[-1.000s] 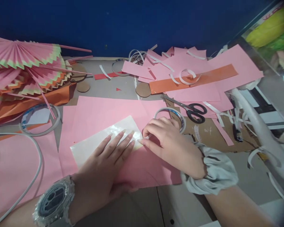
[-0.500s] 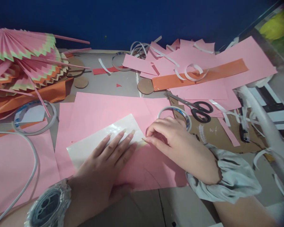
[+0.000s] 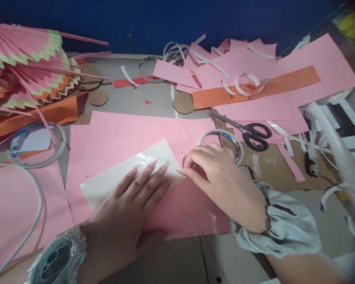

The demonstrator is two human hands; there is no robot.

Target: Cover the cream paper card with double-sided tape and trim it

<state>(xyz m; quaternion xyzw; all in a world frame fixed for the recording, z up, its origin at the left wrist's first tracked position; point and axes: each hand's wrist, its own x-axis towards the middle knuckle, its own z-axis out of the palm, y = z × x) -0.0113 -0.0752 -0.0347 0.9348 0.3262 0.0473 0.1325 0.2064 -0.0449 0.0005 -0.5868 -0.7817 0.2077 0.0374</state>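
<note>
A glossy white sheet [image 3: 154, 157] lies slanted across pink paper [image 3: 118, 130] at the centre. My left hand [image 3: 133, 201] is spread flat over the sheet, its fingertips near the middle. At the sheet's right corner, my right hand [image 3: 213, 173] has thumb and forefinger brought together; whether they grip the corner is too small to make out. Partly behind the right hand is a roll of tape [image 3: 240, 152]. The lower left part of the sheet is hidden under my left hand.
Black-handled scissors [image 3: 256, 136] rest right of centre on cardboard. Pink scraps and an orange strip [image 3: 272, 85] fill the back right. Folded paper fans [image 3: 23, 67] stand at the back left, above another tape roll [image 3: 64, 146]. A white cable [image 3: 41, 197] curves at the left.
The view has shifted slightly. My right thumb and forefinger are a little farther left on the sheet's corner. My left hand stays flat on it.
</note>
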